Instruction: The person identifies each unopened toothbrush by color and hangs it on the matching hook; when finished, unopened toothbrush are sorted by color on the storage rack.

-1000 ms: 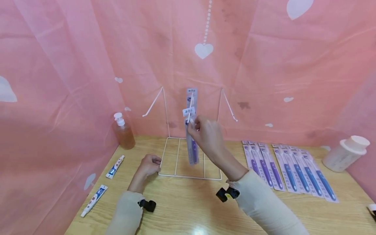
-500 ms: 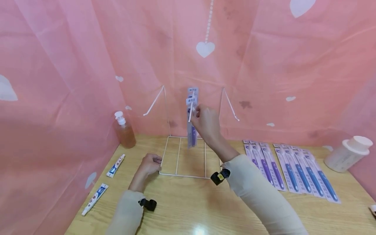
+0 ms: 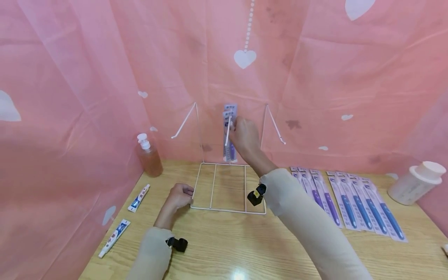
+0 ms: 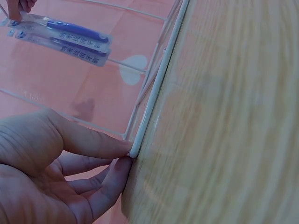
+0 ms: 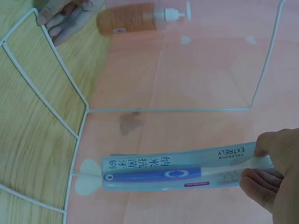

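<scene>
My right hand (image 3: 246,136) pinches a packaged purple toothbrush (image 5: 154,176) near its upper end. The pack hangs upright at the middle hook (image 3: 228,134) of a white wire rack (image 3: 227,211), its printed top level with the rear part of that hook. Right behind it, a second packaged toothbrush (image 3: 231,106) shows its top edge. With thumb and fingers my left hand (image 3: 179,195) grips the front left corner of the rack's base, the white wire (image 4: 159,79) visible between the fingertips in the left wrist view.
Packaged purple toothbrushes (image 3: 327,198) and blue toothbrushes (image 3: 367,208) lie in rows on the right. Two toothpaste tubes (image 3: 114,238) and an amber pump bottle (image 3: 150,159) are on the left. A white bottle (image 3: 416,182) leans at the far right. Side hooks (image 3: 183,121) stick out forward.
My right hand has pushed the packaged toothbrush back along the middle hook, up close to the one behind. The left hand stays at the rack's corner.
</scene>
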Demonstrator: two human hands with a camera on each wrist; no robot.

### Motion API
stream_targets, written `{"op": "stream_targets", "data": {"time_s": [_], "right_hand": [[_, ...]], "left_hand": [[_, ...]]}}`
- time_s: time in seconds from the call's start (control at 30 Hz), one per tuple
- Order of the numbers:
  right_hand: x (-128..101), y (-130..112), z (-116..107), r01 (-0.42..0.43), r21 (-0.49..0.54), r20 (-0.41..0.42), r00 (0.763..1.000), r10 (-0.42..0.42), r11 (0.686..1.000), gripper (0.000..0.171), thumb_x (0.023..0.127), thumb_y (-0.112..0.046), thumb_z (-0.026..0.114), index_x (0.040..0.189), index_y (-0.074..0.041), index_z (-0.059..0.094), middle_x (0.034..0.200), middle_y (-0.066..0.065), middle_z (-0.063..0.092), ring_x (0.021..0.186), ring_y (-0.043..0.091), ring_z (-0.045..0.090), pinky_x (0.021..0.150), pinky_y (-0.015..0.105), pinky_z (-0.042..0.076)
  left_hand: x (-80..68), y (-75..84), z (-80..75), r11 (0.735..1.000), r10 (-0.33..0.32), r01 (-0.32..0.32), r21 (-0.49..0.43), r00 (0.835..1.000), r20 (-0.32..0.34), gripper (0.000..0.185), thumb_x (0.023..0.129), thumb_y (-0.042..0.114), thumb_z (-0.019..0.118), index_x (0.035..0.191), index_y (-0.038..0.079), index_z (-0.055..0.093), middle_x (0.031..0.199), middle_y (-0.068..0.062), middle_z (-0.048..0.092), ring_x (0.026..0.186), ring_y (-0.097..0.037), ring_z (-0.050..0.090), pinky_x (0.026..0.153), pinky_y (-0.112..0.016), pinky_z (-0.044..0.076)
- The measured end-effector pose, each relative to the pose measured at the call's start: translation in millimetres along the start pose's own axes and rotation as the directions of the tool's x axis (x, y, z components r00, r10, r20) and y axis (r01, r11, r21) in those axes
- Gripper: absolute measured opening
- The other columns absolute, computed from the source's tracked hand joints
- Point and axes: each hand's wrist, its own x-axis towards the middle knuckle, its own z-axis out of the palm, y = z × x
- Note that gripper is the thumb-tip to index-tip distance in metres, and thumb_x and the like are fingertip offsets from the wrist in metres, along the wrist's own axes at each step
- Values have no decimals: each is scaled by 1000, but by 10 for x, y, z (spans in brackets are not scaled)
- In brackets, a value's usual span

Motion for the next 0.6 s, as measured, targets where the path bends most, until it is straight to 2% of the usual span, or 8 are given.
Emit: {"op": "stream_targets", "data": {"time_s": [0.2,0.37,0.6], "right_hand": [[86,20,40,-41,-12,7,999,41,999,16,89,-12,67,80,-1,60,74,11,63,63,23,59,52,32,47],[163,37,67,-71,-12,-6,997,71,997,17,88,-7,60,72,-4,55,70,11,61,61,23,58,51,32,45],[189,48,82,-94,-10,-19,995,94,995,21,86,-10,64,69,-6,53,68,10,61,60,23,57,49,32,42]], "left_hand": [[-9,-7,-5,1000,-10,10,4,1000,4,38,64,-18,66,101,-8,69,87,-12,66,82,-24,61,72,-31,51],[-19,12,-7,1000,-4,4,7,1000,6,38,65,-19,67,102,-8,69,88,-12,66,84,-24,61,75,-34,51],[-8,-5,-5,1000,6,-6,-2,1000,8,38,64,-19,67,101,-9,69,88,-12,65,83,-24,61,72,-32,51]]}}
